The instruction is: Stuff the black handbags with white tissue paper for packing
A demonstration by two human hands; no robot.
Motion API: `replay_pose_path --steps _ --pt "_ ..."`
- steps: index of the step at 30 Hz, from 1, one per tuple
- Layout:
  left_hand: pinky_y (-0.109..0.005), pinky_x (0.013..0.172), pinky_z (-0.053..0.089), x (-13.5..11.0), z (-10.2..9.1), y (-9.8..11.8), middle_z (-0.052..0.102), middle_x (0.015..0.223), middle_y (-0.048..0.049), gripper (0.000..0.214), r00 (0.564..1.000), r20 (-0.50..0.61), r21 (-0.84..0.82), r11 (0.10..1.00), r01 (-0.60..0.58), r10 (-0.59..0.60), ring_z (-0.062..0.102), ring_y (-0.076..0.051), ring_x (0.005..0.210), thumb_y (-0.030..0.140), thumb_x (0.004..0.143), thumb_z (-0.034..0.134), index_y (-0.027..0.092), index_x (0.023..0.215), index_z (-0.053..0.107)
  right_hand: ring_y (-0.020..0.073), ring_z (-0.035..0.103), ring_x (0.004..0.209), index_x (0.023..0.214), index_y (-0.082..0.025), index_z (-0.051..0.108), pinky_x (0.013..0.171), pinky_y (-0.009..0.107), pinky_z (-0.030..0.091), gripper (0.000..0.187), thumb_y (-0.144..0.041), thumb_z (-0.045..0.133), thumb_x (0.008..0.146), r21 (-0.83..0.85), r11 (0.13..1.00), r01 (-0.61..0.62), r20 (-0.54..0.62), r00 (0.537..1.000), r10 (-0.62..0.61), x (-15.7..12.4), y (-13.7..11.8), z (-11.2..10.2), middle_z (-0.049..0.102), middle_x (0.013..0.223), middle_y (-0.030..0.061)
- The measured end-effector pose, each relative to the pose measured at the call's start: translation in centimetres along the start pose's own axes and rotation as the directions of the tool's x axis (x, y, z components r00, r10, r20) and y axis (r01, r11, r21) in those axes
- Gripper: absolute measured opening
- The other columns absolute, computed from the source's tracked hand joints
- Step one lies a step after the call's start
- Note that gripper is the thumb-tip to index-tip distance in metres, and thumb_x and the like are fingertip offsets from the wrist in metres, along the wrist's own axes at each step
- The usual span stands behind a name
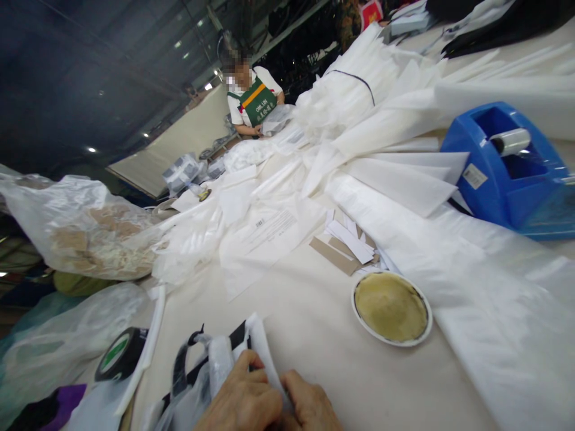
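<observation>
At the bottom of the view, my left hand (245, 395) is closed on the edge of a black-and-white item with clear plastic around it (220, 362). A dark looped strap (180, 362) stands up on its left side, and the kind of item cannot be made out. My right hand (311, 402) is closed at the item's white flap (263, 347), close beside the left hand; its fingertips are partly hidden. A round dish with a yellowish pad (390, 308) lies on the table to the right of both hands.
White plastic bags (404, 239) spread over the table (296, 311). A blue tape dispenser (498, 173) stands at right, near paper strips (345, 239). A black tape roll (120, 354) and a scrap-filled clear bag (90, 230) are at left. A co-worker (256, 99) stands at the far end.
</observation>
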State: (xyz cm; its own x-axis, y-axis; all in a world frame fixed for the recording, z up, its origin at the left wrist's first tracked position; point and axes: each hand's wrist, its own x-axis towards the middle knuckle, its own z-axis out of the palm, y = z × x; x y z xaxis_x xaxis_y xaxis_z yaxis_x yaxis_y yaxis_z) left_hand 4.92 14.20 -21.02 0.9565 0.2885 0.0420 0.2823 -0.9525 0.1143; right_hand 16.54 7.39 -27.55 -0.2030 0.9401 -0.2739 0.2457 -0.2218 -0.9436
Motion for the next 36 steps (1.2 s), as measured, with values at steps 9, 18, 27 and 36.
replay_pose_path --steps 9,18,27,36 --pt "-0.032 0.075 0.032 3.8 -5.8 4.2 0.048 0.062 0.0020 0.011 0.811 0.470 -0.096 0.893 0.440 -0.349 0.046 -0.014 0.068 0.010 0.067 0.041 0.018 0.059 0.038 0.0206 0.055 0.079 0.073 -0.014 0.057 0.067 0.027 0.040 0.015 -0.017 0.042 0.072 0.155 0.987 0.031 0.065 0.997 -0.042 0.2 -2.1 -2.3 0.064 0.084 0.0080" --pt "-0.032 0.071 0.031 3.5 -5.5 3.9 0.046 0.062 0.0017 0.013 0.786 0.509 -0.099 0.884 0.458 -0.350 0.043 -0.015 0.066 0.012 0.072 0.036 0.018 0.061 0.039 0.0108 0.046 0.051 0.063 -0.015 0.055 0.045 0.019 0.036 0.015 -0.008 0.044 0.057 0.254 0.963 -0.092 0.268 0.963 0.021 -0.6 -2.2 -4.3 0.045 0.053 -0.0046" --pt "-0.037 0.080 0.029 3.8 -4.7 3.3 0.050 0.079 0.0001 0.015 0.821 0.440 -0.086 0.893 0.443 -0.365 0.044 -0.017 0.079 0.006 0.068 0.040 0.018 0.074 0.048 0.0184 0.059 0.074 0.070 -0.015 0.062 0.062 0.024 0.039 0.019 -0.008 0.047 0.062 0.148 0.987 0.066 0.066 0.995 -0.077 -0.6 -2.0 -3.7 0.067 0.075 0.0031" --pt "-0.040 0.087 0.034 3.3 -4.2 3.4 0.058 0.093 -0.0050 0.019 0.769 0.441 -0.022 0.850 0.526 -0.463 0.049 -0.020 0.089 0.007 0.075 0.040 0.017 0.082 0.054 0.0188 0.061 0.084 0.093 -0.015 0.061 0.075 0.027 0.044 0.043 -0.006 0.041 0.055 0.366 0.926 0.087 -0.062 0.996 -0.069 1.3 -3.0 -4.6 0.067 0.086 0.0060"
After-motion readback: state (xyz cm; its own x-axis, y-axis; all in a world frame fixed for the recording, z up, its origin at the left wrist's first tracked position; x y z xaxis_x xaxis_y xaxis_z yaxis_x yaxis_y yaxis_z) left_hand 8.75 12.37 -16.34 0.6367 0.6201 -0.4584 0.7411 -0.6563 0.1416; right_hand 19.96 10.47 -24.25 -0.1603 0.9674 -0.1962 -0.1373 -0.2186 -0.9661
